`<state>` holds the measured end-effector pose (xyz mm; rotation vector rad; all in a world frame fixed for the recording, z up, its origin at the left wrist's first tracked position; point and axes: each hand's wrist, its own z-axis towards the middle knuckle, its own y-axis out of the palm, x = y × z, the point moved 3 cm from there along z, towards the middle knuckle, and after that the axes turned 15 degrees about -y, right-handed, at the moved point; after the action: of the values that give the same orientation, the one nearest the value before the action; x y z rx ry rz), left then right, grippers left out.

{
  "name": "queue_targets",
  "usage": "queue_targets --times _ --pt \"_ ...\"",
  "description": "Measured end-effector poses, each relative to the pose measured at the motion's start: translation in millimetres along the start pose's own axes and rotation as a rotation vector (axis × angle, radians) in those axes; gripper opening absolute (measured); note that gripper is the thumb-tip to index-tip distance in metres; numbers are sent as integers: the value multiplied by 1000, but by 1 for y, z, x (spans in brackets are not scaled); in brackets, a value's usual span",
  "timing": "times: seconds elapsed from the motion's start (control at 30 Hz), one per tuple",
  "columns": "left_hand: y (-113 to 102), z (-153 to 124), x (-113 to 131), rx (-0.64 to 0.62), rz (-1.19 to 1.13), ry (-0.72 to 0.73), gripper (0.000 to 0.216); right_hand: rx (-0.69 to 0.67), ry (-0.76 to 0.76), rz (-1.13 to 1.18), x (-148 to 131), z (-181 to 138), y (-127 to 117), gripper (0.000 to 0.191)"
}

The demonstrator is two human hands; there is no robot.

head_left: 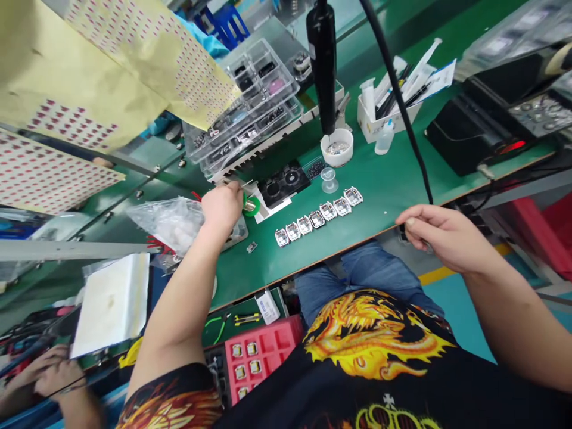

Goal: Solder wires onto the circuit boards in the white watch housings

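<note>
My left hand (222, 205) is closed at the back left of the green bench, beside a round green item with a metal cylinder (250, 204). What its fingers hold is hidden. Past the front edge, my right hand (440, 235) is curled with the thumb against the fingers. Something small and dark shows under it, too hidden to name. Between the hands lies a slanting row of several silver watch cases (317, 219). One small metal part (252, 246) lies apart, left of the row.
An electric screwdriver (322, 71) hangs above a white bowl of small parts (337, 156). Behind stand clear compartment boxes (254, 89); a pen box (388, 116) and a black device (473, 131) are to the right. A red tray (268, 351) sits below. Another person's hands (58, 372) show lower left.
</note>
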<state>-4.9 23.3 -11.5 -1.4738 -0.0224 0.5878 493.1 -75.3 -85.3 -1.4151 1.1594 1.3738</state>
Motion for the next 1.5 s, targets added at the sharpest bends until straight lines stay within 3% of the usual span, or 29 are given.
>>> queue_targets --times 0.3,0.5,0.7,0.83,0.97,1.07,1.2,1.33,1.5 --pt "4 8 -18 5 -74 -50 34 -90 42 -37 20 3 9 47" --pt "-11 7 -34 -47 -39 -84 33 -83 64 -53 23 2 7 52" --pt "-35 -17 -46 -132 -114 -37 26 -73 66 -55 23 3 8 53" --pt "-43 -31 -42 -221 -276 45 28 -76 63 -48 25 5 10 49" --pt "-38 -28 -22 -301 -487 108 37 -89 57 -35 23 6 14 48" --pt "-30 -14 -5 -253 -608 87 35 -81 59 -35 22 4 14 48" --pt "-20 6 1 -81 -648 -3 34 -46 73 -57 25 -1 6 50" --pt "-14 8 -20 78 -563 -102 31 -13 80 -86 31 -4 -6 57" --pt "-14 -9 -56 144 -429 -208 21 -3 78 -109 32 -1 -12 56"
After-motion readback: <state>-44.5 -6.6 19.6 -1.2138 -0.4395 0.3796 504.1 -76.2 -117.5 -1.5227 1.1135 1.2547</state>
